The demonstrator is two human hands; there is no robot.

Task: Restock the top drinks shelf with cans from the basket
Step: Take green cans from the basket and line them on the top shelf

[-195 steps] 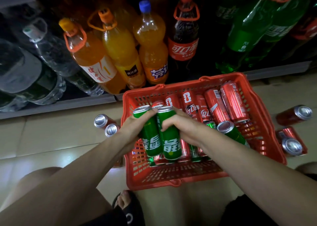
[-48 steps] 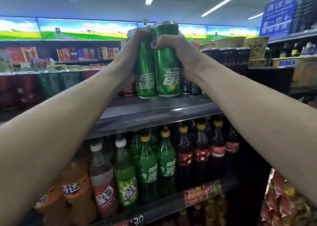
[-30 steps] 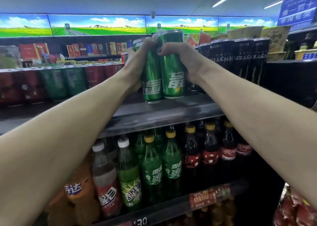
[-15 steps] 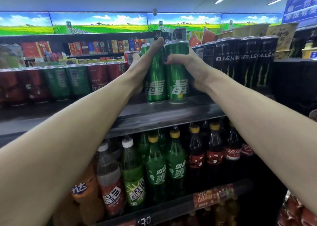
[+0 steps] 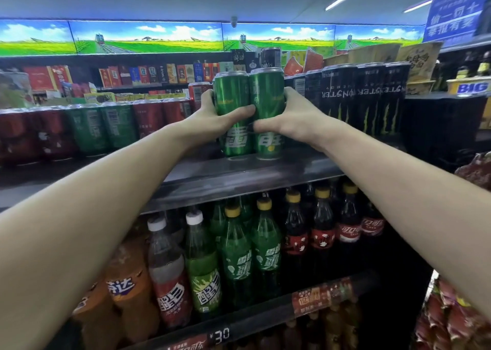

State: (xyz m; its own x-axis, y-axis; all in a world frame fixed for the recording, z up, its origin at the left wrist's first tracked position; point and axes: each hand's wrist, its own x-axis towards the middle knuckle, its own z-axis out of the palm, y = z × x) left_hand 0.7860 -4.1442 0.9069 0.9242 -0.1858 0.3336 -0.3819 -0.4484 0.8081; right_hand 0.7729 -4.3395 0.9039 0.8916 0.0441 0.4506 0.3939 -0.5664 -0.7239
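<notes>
holding two tall green cans side by side, the person reaches both arms up to the top shelf (image 5: 239,174). the left hand (image 5: 212,118) is wrapped around the left green can (image 5: 232,94), with the thumb across its front and the fingers curled round the far side. the right hand (image 5: 289,118) is wrapped around the right green can (image 5: 267,92) in the same way. the two cans touch each other and stand straight up. their bottoms sit at the front edge of the shelf, right on it or just above it; i cannot tell which.

to the left on the same shelf stands a row of red and green cans (image 5: 106,126), a bit blurry. to the right, just beside the right hand, stands a row of black cans (image 5: 366,97) with green marks on them.

under the top shelf is a lower shelf full of bottles: green bottles (image 5: 249,256) with yellow caps in the middle, dark cola bottles (image 5: 321,232) with red labels to the right, and an orange bottle (image 5: 127,296) to the left. a price tag (image 5: 220,335) on the lower rail reads 30.

far behind, small boxes (image 5: 159,74) line a back wall under a long picture of green fields (image 5: 159,37). a blue sign (image 5: 454,9) hangs at the top right.
</notes>
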